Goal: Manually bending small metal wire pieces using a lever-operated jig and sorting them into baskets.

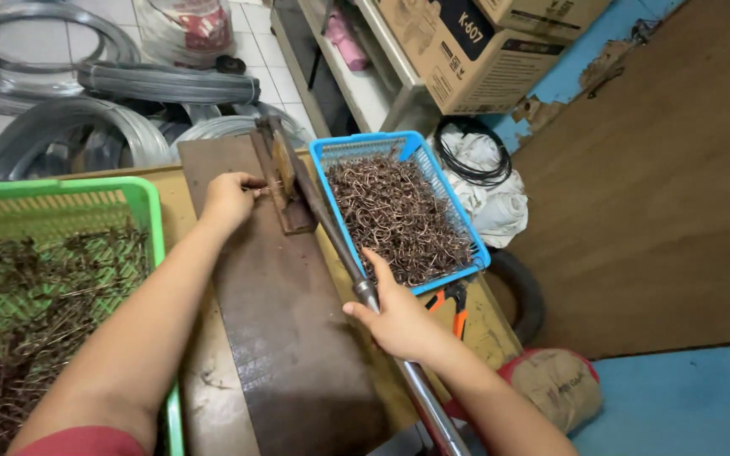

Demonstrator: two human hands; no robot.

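Low centre of the frame, your right hand (400, 317) is wrapped around the long steel lever (340, 245): stiff, heavy, best gripped far down. Further up, your left hand (230, 198) seems to pinch a thin wire piece (254, 183) at the bending jig (285, 190).

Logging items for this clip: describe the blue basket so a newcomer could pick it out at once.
Start at the dark metal plate on the workbench, with the long lever gripped by the right hand. The blue basket sits just right of the lever. Unlike the green basket of straight pieces, it holds curled brown wire hooks.
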